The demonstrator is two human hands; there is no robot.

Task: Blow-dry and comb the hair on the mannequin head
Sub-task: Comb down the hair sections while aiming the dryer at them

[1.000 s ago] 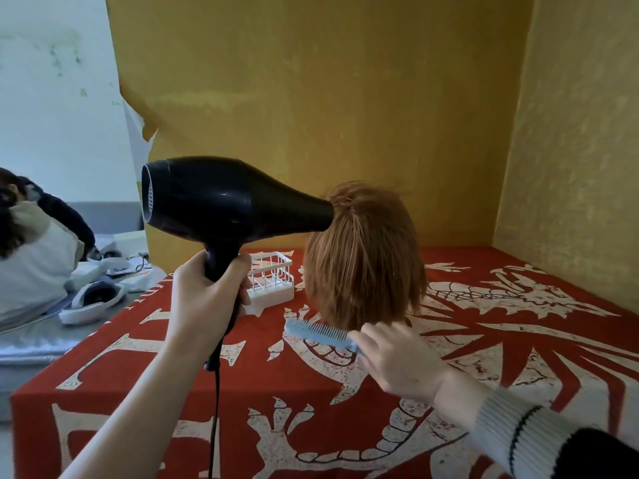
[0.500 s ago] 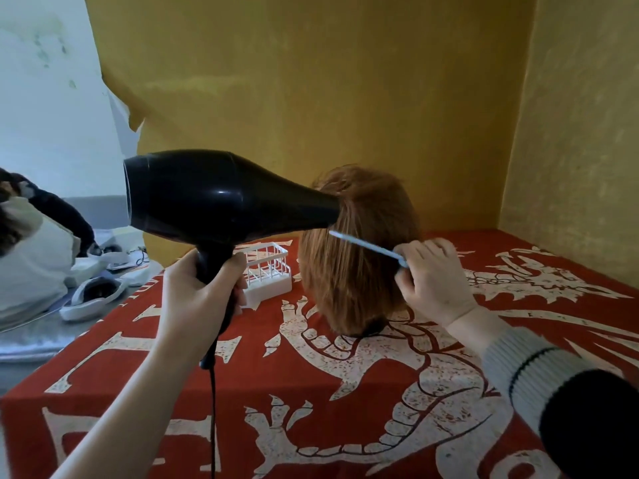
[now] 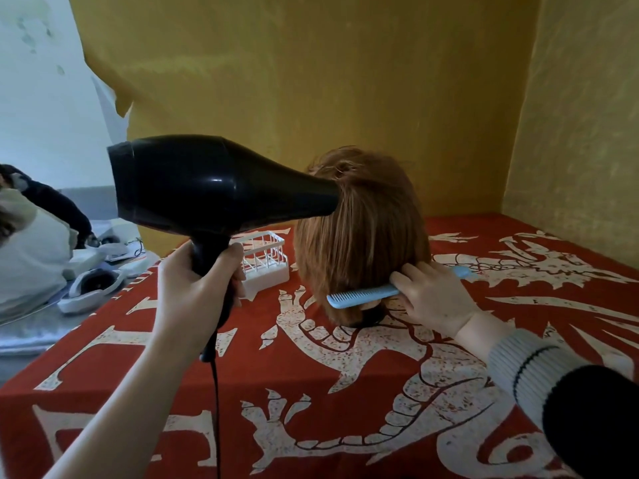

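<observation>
A mannequin head (image 3: 366, 233) with straight auburn hair stands on the red patterned table (image 3: 311, 392), its back toward me. My left hand (image 3: 193, 288) grips the handle of a black hair dryer (image 3: 207, 188), whose nozzle touches the hair near the crown from the left. My right hand (image 3: 435, 299) holds a light blue comb (image 3: 363, 294) lying across the lower ends of the hair, teeth pointing down. The mannequin's face is hidden.
A small white wire basket (image 3: 266, 262) sits on the table just left of the mannequin head. The dryer's black cord (image 3: 216, 409) hangs down over the cloth. Yellow walls close the back and right. A person and white gear lie beyond the left edge.
My right hand has drawn the comb down from mid-height of the hair to its lower ends. The dryer stays aimed at the crown.
</observation>
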